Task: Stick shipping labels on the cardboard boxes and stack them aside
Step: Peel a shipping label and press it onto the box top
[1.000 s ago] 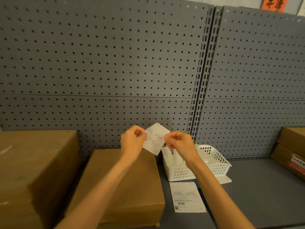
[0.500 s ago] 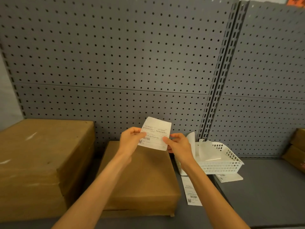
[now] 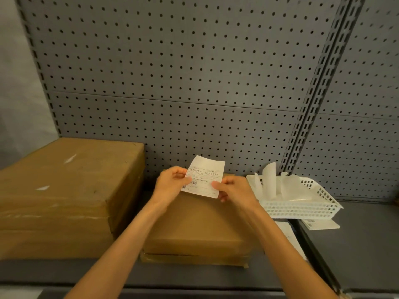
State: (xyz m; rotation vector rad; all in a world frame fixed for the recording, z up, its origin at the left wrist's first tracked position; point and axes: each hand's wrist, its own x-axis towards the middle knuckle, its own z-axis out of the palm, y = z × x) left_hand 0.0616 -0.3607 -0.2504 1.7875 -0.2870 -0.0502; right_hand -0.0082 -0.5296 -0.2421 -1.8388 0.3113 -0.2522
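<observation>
We hold a white shipping label [image 3: 204,177] up in the air between both hands. Our left hand [image 3: 172,184] pinches its left edge with the fingers [image 3: 185,179] curled round it; our right hand [image 3: 234,189] pinches the lower right edge. The label carries a barcode, a small square code and boxed Chinese print, too blurred for us to read. Directly below the fingers lies a flat cardboard box [image 3: 200,225] on the grey surface [image 3: 356,244]. Left of the fingers sits a taller stack of boxes [image 3: 64,195]. Right of them stands a white basket [image 3: 311,203] holding what seem to be peeled backing sheets [image 3: 269,180], with another printed sheet [image 3: 319,223] under its edge.
</observation>
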